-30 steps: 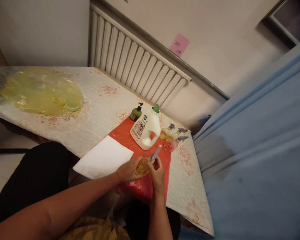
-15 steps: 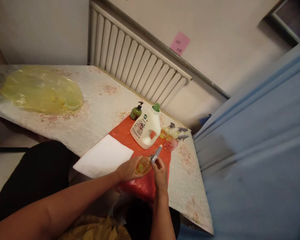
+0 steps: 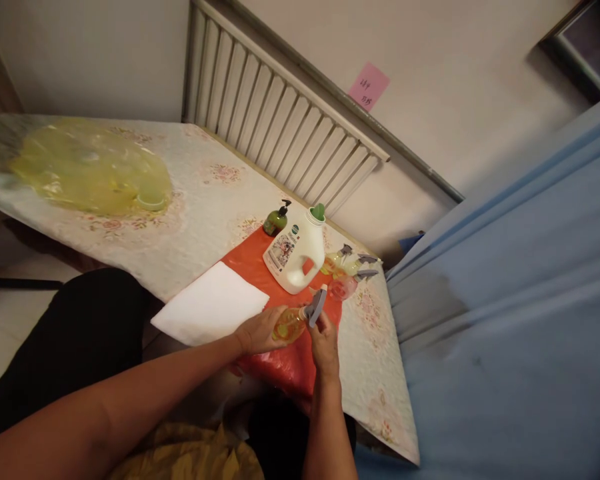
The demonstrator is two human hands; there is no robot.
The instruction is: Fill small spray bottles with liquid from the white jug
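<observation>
Head cam (only view). Change: the spray head (image 3: pixel 318 307) shows more of its side than approx. 1 s ago, and the fingers of my R hand (image 3: pixel 326 347) have shifted from the bottle neck toward the head's lower end. I read this as head rotation rel. to the bottle; tightening vs. loosening: can't tell.

Pos.: the spray bottle (image 3: pixel 288 325), w/ orange liquid, is held tilted above the red sheet (image 3: pixel 285 371), near the front edge of the counter (image 3: pixel 373 353), neck to the R.

Pose: L hand (image 3: pixel 259 332) reaches in from the L, fingers wrapped round the bottle body. R forearm comes up from the bottom of the view, fingers pinching the spray head; exact thumb contact hidden.

Adj. items: white sheet (image 3: pixel 207 303) next to the L hand; white jug (image 3: pixel 305 240) beyond both hands; pink bottle (image 3: pixel 341 289) apart from the R hand.
</observation>
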